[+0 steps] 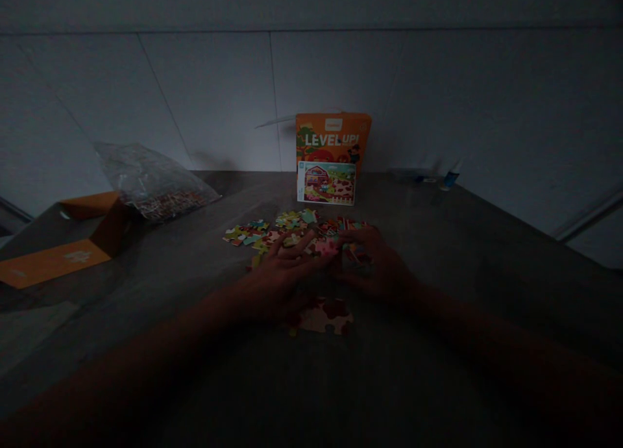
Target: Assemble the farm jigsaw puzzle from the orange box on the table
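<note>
The scene is dark. My left hand point(285, 269) lies with its fingers stretched out over a heap of jigsaw puzzle pieces point(294, 219). My right hand point(372, 263) curves around the right side of the heap, thumb and fingers apart; some pieces under it are hidden. Between the fingertips of both hands shows a pink puzzle piece point(326, 247). Nearer to me, partly behind my left hand, lies a joined section of pink and dark-red spotted puzzle pieces point(324, 315). A picture card point(328, 183) of a barn and farm stands beyond the heap.
Behind the card an orange puzzle box point(333, 136) leans upright near the wall. To the left are a clear plastic bag point(160, 182) with more pieces inside and an open orange box part point(63, 260). A small blue bottle point(451, 176) stands at the back right of the table point(438, 370).
</note>
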`<state>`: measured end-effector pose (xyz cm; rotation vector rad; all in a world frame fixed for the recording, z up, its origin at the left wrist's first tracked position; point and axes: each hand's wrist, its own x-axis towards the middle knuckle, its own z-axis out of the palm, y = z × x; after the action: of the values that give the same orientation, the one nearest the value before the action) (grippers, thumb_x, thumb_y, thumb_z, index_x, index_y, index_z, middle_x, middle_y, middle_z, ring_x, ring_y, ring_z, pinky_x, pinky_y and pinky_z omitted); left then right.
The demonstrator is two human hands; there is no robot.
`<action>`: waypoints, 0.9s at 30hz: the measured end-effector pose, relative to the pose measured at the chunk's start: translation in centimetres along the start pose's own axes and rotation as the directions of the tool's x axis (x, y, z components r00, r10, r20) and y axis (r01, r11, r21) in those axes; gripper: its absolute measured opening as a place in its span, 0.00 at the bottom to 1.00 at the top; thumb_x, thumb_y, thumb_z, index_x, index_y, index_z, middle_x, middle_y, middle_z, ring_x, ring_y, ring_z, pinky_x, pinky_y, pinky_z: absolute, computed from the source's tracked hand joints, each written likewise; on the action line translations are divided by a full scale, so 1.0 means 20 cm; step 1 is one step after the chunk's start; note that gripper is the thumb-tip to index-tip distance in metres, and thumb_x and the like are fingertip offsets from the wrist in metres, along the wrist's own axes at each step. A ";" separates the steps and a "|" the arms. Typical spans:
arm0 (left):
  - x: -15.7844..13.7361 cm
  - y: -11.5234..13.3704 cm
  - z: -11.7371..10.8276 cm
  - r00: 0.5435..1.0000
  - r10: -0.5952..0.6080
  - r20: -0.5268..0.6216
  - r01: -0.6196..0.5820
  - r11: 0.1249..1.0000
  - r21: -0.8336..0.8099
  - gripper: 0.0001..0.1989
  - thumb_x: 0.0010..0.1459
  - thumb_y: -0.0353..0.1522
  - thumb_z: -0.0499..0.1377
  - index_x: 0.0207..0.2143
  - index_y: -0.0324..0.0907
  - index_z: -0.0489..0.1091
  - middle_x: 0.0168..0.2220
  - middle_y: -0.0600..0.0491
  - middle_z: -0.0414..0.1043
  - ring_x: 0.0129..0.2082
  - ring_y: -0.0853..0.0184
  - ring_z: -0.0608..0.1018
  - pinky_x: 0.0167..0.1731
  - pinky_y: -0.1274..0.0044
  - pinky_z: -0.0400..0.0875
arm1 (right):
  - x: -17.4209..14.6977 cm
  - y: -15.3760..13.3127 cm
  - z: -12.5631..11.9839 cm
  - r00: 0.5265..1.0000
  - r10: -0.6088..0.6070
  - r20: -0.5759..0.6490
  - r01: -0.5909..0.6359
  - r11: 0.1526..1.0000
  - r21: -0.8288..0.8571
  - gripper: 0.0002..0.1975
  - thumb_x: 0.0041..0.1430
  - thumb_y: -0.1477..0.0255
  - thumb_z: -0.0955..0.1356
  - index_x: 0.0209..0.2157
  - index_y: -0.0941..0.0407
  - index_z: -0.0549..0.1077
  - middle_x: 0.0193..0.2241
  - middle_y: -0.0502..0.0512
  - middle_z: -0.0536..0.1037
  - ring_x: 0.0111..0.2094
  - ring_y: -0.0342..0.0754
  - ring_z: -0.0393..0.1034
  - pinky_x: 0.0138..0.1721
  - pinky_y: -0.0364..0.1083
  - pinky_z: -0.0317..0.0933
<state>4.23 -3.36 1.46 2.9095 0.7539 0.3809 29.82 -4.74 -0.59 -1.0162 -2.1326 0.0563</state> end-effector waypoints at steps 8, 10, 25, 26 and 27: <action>0.02 -0.11 0.03 0.846 -0.524 -0.100 0.532 0.842 0.088 0.30 0.61 0.37 0.54 0.65 0.50 0.54 0.65 0.50 0.58 0.68 0.47 0.50 0.62 0.49 0.49 | 0.01 0.23 -0.02 0.791 0.591 -0.161 -0.603 0.705 -0.373 0.26 0.57 0.60 0.67 0.54 0.59 0.71 0.50 0.68 0.73 0.52 0.64 0.65 0.52 0.60 0.58; 0.01 -0.12 0.04 0.814 -0.572 -0.099 0.581 0.804 0.125 0.30 0.60 0.40 0.55 0.64 0.53 0.57 0.66 0.50 0.54 0.67 0.43 0.50 0.61 0.48 0.52 | 0.01 0.26 -0.03 0.768 0.637 -0.072 -0.604 0.681 -0.414 0.20 0.60 0.61 0.66 0.51 0.54 0.75 0.49 0.64 0.75 0.50 0.61 0.68 0.50 0.58 0.59; 0.01 -0.08 0.03 0.936 -0.341 -0.087 0.342 0.940 0.004 0.33 0.61 0.38 0.54 0.67 0.51 0.48 0.67 0.51 0.51 0.68 0.44 0.48 0.62 0.47 0.47 | 0.03 0.27 -0.04 0.871 0.492 0.010 -0.459 0.820 -0.343 0.11 0.58 0.64 0.68 0.29 0.57 0.75 0.32 0.56 0.78 0.35 0.51 0.71 0.38 0.48 0.60; 0.00 -0.07 0.03 0.945 -0.316 -0.086 0.317 0.949 -0.006 0.33 0.61 0.38 0.54 0.67 0.51 0.48 0.67 0.51 0.51 0.68 0.45 0.48 0.62 0.47 0.47 | 0.03 0.28 -0.04 0.875 0.485 0.003 -0.456 0.824 -0.336 0.12 0.58 0.63 0.68 0.29 0.57 0.75 0.31 0.56 0.77 0.34 0.51 0.70 0.37 0.48 0.60; 0.00 -0.07 0.03 0.952 -0.292 -0.089 0.292 0.956 -0.013 0.33 0.61 0.37 0.54 0.67 0.51 0.49 0.68 0.51 0.51 0.68 0.45 0.49 0.63 0.48 0.47 | 0.03 0.28 -0.04 0.880 0.475 -0.002 -0.449 0.831 -0.329 0.13 0.58 0.61 0.67 0.28 0.57 0.75 0.31 0.57 0.77 0.34 0.51 0.70 0.37 0.49 0.59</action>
<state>3.78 -2.05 0.62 2.7357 1.1779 0.4808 33.72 -0.80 -1.58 -1.7409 -1.9522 -0.0177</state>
